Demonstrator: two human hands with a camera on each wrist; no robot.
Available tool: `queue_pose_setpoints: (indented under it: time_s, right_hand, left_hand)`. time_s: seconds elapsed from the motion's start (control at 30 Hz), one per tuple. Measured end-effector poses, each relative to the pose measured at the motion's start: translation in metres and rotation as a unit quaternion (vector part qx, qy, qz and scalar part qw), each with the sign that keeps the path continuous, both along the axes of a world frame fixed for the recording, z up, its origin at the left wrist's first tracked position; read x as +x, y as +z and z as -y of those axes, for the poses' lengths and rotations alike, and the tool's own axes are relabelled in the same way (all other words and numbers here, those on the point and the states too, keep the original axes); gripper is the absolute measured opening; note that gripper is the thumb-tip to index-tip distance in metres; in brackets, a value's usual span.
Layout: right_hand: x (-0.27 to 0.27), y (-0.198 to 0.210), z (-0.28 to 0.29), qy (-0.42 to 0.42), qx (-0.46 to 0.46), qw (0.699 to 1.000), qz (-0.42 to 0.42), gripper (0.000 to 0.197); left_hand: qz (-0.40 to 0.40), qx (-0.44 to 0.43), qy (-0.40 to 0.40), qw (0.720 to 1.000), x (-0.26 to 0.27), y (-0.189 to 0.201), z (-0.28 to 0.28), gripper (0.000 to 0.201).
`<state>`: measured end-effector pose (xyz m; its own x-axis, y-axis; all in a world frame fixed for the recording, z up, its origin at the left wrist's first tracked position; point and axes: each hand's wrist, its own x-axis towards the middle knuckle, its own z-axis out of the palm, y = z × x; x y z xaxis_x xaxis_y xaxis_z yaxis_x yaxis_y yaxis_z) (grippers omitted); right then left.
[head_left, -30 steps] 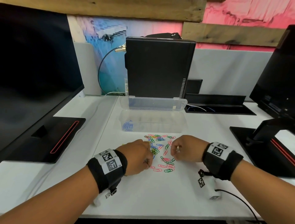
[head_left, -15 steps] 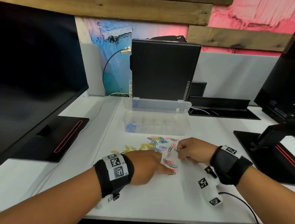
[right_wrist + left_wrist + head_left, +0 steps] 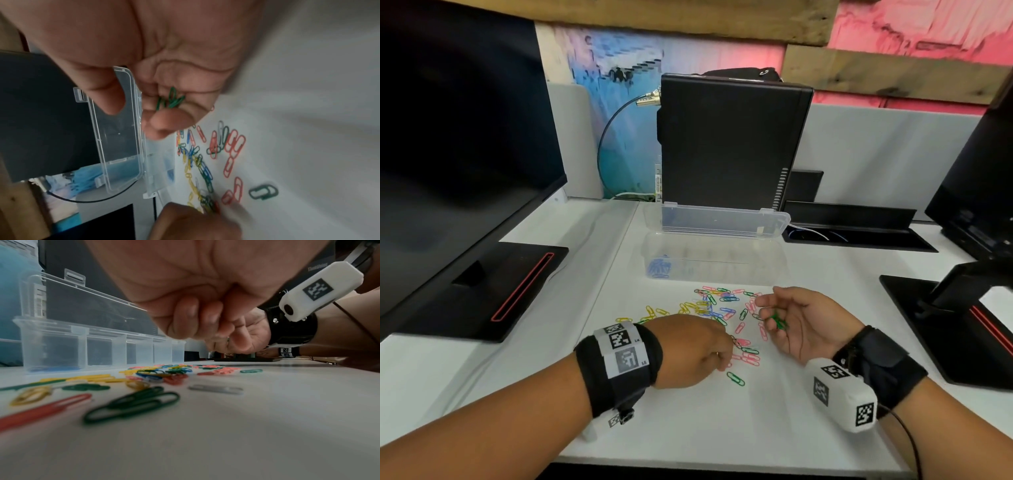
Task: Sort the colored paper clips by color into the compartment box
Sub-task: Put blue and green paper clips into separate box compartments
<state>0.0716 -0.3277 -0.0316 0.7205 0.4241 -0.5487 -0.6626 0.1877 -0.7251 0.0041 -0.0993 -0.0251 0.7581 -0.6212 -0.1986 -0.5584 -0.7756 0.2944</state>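
Observation:
A heap of mixed paper clips [image 3: 719,308] lies on the white desk in front of the clear compartment box [image 3: 722,270], whose lid stands open. Blue clips [image 3: 659,268] fill its leftmost compartment. My right hand [image 3: 765,301] is turned palm up to the right of the heap, its fingers curled round a few green clips [image 3: 777,321] [image 3: 170,99]. My left hand [image 3: 727,346] is knuckles up at the heap's near edge, its curled fingertips pinching a dark green clip [image 3: 734,341]. From the left wrist view the left hand [image 3: 205,324] is a closed fist. One green clip [image 3: 735,378] lies alone nearest me.
A large monitor [image 3: 448,171] with a black base [image 3: 517,284] stands at the left. An upright black computer [image 3: 729,144] is just behind the box. Another monitor stand [image 3: 962,308] is at the right, and a cable slot [image 3: 859,236] at the back right.
My right hand has turned palm up, showing green clips in it. My left hand has drawn back from the lone green clip it pointed at, and its fingers now curl at the heap.

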Motion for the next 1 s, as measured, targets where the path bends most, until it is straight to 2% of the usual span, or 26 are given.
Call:
queue_pose_setpoints:
  time_s: [0.17, 0.27, 0.37, 0.47, 0.6, 0.7, 0.87, 1.0]
  right_hand:
    - [-0.008, -0.013, 0.001, -0.12, 0.047, 0.991, -0.031, 0.017]
    - [-0.014, -0.018, 0.0, -0.153, 0.088, 0.983, -0.043, 0.014]
    - [-0.009, -0.014, -0.002, -0.175, 0.123, 0.976, -0.042, 0.019]
    - [0.005, 0.001, -0.004, -0.203, 0.157, 0.966, -0.035, 0.029]
    - [0.031, 0.025, -0.019, -0.169, 0.149, 0.974, -0.013, 0.061]
    - [0.048, 0.037, -0.034, -0.147, 0.139, 0.979, 0.017, 0.079]
    - [0.069, 0.061, -0.064, -0.125, 0.094, 0.987, 0.028, 0.09]
    - [0.076, 0.068, -0.093, -0.108, 0.022, 0.993, 0.038, 0.108]
  left_hand:
    - [0.018, 0.037, -0.061, 0.997, -0.005, -0.002, 0.003, 0.036]
    - [0.012, 0.04, -0.057, 0.998, -0.005, -0.003, 0.004, 0.027]
    - [0.015, 0.032, -0.046, 0.998, -0.003, -0.005, 0.004, 0.017]
    - [0.015, 0.035, -0.039, 0.999, -0.003, -0.006, 0.004, 0.014]
    - [0.02, 0.042, -0.045, 0.998, -0.002, -0.005, 0.002, 0.028]
    - [0.021, 0.045, -0.056, 0.997, -0.001, -0.006, 0.0, 0.028]
    - [0.016, 0.03, -0.053, 0.998, 0.0, -0.005, 0.0, 0.021]
    - [0.039, 0.029, -0.047, 0.998, 0.0, -0.007, -0.001, 0.017]
